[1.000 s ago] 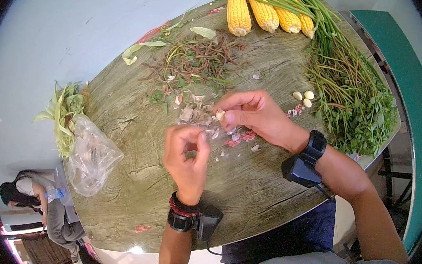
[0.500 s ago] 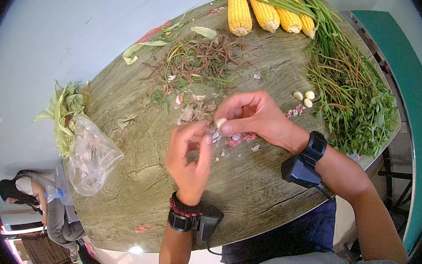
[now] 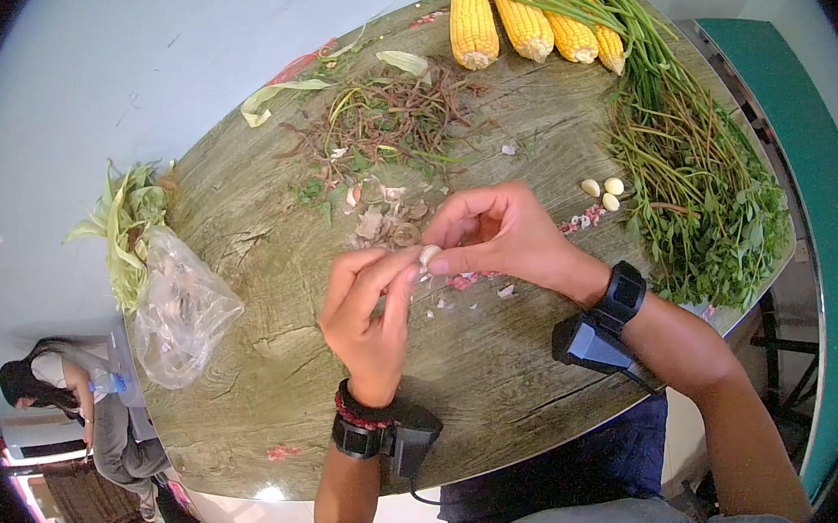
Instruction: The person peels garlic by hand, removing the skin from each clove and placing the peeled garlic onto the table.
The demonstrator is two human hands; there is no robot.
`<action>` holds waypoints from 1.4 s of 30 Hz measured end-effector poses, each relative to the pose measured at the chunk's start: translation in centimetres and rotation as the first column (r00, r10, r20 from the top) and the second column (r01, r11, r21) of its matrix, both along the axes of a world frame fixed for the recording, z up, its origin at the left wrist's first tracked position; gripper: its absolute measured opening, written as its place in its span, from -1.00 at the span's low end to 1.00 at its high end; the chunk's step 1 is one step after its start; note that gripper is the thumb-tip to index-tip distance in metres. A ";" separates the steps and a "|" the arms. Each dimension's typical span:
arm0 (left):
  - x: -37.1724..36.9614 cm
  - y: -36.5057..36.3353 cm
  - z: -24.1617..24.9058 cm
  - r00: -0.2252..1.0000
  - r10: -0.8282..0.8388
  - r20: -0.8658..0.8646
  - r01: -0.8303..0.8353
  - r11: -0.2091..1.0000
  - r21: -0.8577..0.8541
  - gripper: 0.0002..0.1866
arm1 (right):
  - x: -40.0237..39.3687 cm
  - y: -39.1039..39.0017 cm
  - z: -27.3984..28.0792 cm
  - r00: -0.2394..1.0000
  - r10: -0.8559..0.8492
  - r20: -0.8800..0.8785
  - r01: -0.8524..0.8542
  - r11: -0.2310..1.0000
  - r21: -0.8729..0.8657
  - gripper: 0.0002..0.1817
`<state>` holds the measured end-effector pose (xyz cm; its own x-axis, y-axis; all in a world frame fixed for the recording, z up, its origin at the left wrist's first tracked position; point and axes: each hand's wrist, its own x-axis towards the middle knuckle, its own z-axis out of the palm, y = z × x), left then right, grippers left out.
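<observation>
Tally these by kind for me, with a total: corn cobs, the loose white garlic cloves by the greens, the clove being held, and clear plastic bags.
Corn cobs: 4
Loose white garlic cloves: 3
Held garlic clove: 1
Clear plastic bag: 1
Total: 9

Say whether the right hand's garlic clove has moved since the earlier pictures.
Yes, slightly: the garlic clove has shifted left and down in the view, away from the three peeled cloves.
</observation>
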<state>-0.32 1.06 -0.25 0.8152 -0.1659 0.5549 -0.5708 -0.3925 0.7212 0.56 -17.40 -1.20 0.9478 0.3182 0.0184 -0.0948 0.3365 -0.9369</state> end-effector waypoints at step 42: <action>-0.4 -0.1 -0.8 0.990 0.033 -0.134 -0.053 0.988 -0.148 -0.88 | 0.1 -0.2 0.3 0.993 0.116 0.006 -0.116 0.993 -0.012 -0.61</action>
<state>-0.74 0.93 -1.04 0.8868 -0.0513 0.4594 -0.4528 -0.2956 0.8412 0.62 -17.58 -0.91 0.9043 0.4263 0.0201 -0.1266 0.3130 -0.9413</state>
